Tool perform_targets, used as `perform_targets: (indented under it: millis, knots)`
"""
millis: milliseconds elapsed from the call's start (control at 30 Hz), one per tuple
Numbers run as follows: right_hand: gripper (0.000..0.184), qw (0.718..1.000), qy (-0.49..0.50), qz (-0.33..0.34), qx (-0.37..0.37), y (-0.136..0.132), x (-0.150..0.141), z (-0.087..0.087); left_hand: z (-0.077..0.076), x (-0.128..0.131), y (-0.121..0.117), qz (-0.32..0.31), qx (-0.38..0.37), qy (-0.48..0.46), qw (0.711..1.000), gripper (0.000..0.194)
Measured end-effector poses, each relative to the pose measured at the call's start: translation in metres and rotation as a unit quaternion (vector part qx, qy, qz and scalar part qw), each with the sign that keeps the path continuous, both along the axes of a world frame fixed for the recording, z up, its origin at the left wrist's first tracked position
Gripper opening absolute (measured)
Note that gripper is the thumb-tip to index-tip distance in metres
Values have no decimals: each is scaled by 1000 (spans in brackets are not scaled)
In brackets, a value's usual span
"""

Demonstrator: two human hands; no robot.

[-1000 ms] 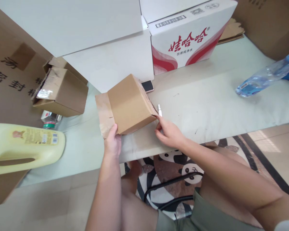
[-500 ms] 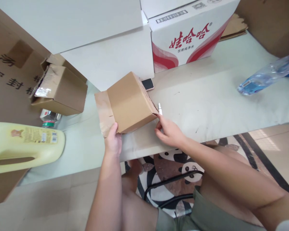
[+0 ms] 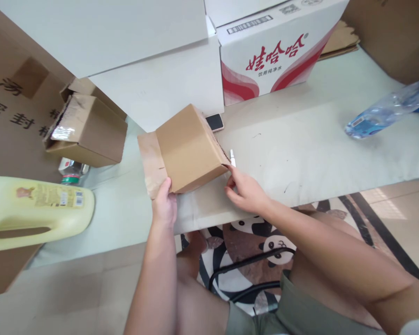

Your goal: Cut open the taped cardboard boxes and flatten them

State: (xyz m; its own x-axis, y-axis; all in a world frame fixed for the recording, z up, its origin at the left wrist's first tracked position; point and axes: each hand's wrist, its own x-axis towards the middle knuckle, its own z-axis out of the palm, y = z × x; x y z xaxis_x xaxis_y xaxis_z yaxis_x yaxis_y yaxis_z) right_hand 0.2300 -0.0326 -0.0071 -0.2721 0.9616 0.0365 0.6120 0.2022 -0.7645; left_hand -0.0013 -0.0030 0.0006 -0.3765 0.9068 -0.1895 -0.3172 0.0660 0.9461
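A small brown cardboard box [image 3: 190,149] lies tilted at the middle of the table, its open flap [image 3: 152,163] spread to the left. My left hand [image 3: 164,204] grips the flap near the box's lower left corner, thumb on top and fingers underneath. At the opposite lower corner, my right hand [image 3: 246,188] has its fingertips closed on the torn-looking edge, with the other fingers curled in. Just beyond those fingertips lies a small white object [image 3: 232,157], partly hidden. A dark-screened phone-like device [image 3: 215,122] rests behind the box.
White cartons [image 3: 160,88] and a red-and-white water carton [image 3: 272,60] line the back. At left are another brown box [image 3: 94,132], a green-capped bottle [image 3: 70,171] and a large yellow jug [image 3: 38,211]. A clear plastic bottle [image 3: 380,114] lies at right on the table [image 3: 300,153].
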Motion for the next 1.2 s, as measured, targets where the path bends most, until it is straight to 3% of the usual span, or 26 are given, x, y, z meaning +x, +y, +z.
perform_targets:
  millis: [1200]
  knots:
    - [59, 1000, -5, -2, -8, -1, -3, 2, 0, 5, -3, -5, 20, 17, 1000, 37]
